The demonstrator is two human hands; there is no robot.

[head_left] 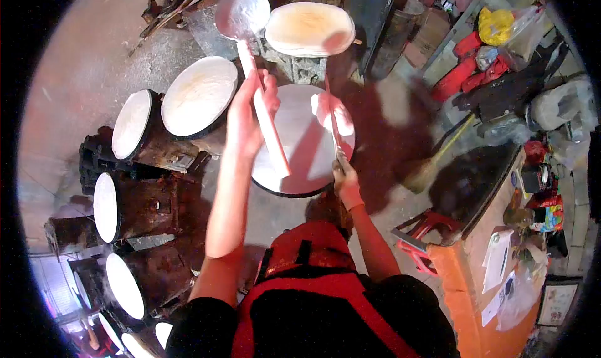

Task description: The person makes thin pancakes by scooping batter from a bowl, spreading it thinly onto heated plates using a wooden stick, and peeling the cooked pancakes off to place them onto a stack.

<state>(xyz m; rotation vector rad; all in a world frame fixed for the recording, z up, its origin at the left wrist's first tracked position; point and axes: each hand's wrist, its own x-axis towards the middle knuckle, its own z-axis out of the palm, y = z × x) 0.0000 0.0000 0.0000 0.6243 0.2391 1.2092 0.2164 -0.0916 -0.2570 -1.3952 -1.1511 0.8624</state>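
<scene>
My left hand [250, 111] is closed around the light handle of a large ladle [242, 15], whose round metal bowl points away from me. My right hand [345, 178] grips a long, thin stick-like tool [332, 111] that reaches across the right side of a round griddle [294, 129]. The griddle's surface looks pale grey. Near the tool lies a bright whitish patch [342, 119]; I cannot tell whether it is batter or light. Beyond the griddle is a pale oval thing [310, 27] with a browned middle, beside the ladle's bowl.
Several drum-like stoves [147, 198] with white round tops [200, 96] curve along my left. To the right stand an orange-sided table [466, 295] with papers and jars, a red stool [421, 239] and a broom [432, 167]. Bags [494, 26] and clutter fill the far right.
</scene>
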